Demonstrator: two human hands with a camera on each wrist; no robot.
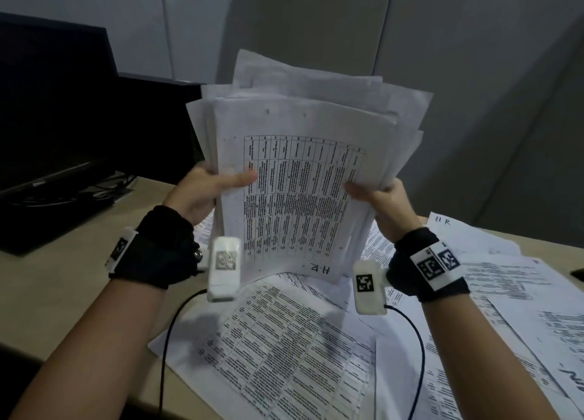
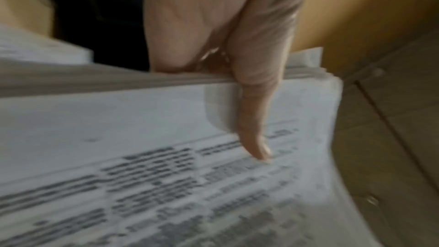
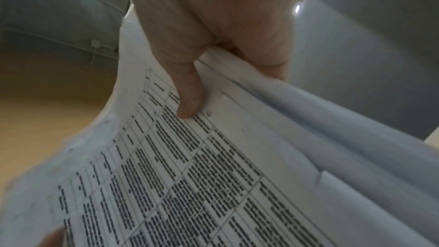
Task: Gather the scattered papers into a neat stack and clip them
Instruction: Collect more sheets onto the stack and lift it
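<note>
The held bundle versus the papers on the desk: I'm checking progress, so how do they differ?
The bundle stands upright, gripped at its sides by the left hand and right hand; the loose papers lie flat on the desk. The bundle's sheets overlap closely, top edges uneven; the loose papers spread at different angles. Both show printed tables.

Pale grey wall panels (image 1: 474, 56) rise behind a light wooden desk (image 1: 63, 293) with a dark monitor (image 1: 53, 103).

Left hand (image 1: 202, 192) and right hand (image 1: 384, 203) raised, forearms angled inward, thumbs laid forward, fingers curled behind, each pinching one side of paper stack (image 1: 303, 173).
</note>
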